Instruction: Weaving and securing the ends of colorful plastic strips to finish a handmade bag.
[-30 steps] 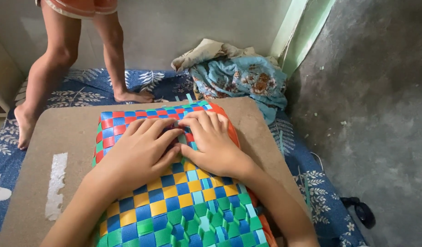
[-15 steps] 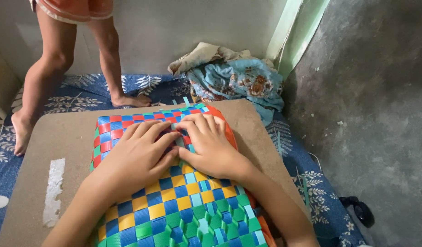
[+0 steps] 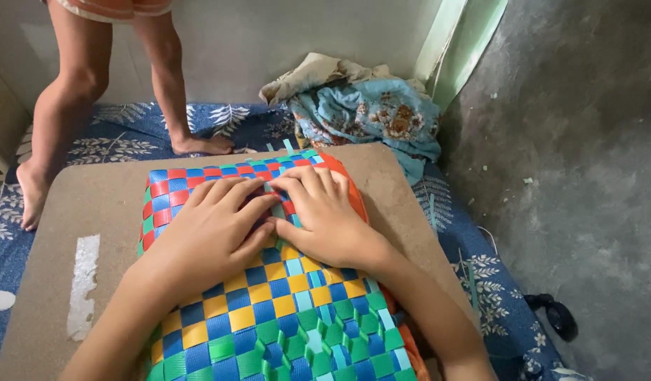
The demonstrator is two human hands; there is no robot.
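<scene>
A woven basket of coloured plastic strips, red, blue, yellow and green, lies on its side on a brown board. My left hand rests flat on its upper part, fingers pointing toward the red bands. My right hand lies beside it, fingers bent and pressing on a light green strip between the two hands. The fingertips of both hands meet over the weave. An orange edge of the basket shows past my right hand.
A person's bare legs stand on the blue leaf-patterned mat beyond the board. Crumpled cloths lie against the wall at the back right. Grey concrete floor runs along the right, with a dark object on it.
The person's far foot has shifted slightly on the mat. My hands stay on the weave with small finger movements; the view has tilted a little.
</scene>
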